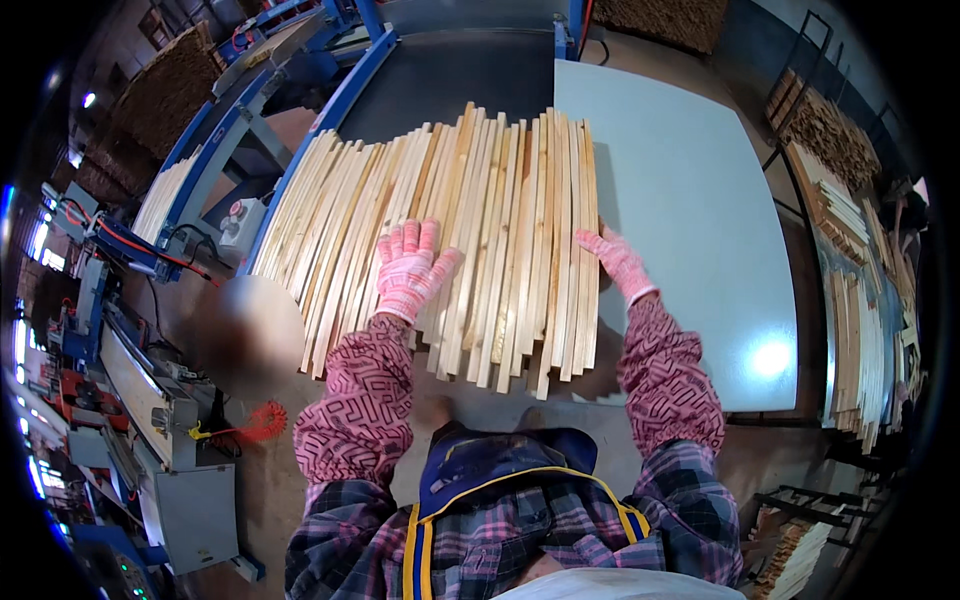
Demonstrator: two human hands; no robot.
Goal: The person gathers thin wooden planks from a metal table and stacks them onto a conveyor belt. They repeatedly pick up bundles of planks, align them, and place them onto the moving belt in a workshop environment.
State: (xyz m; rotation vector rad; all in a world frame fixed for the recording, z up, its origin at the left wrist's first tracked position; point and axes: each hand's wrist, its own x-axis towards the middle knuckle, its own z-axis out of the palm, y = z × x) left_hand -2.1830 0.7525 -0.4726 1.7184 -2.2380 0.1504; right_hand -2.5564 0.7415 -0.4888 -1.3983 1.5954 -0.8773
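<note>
A wide row of pale wooden strips (500,240) lies side by side in front of me, their near ends uneven. My left hand (409,270), in a pink and white knit glove, rests flat on top of the strips with its fingers spread. At the row's right edge is my right hand (617,262), gloved the same way. Its fingers lie along the outermost strip, and the thumb side is turned toward the top of the row. Patterned pink sleeve covers wrap both forearms.
Beyond the strips runs a dark conveyor belt (460,80) in a blue frame (345,85). A pale grey table (690,220) adjoins the row on the right. More strips lie on a rack (850,340) at far right. Machinery with a red coiled hose (262,424) stands left.
</note>
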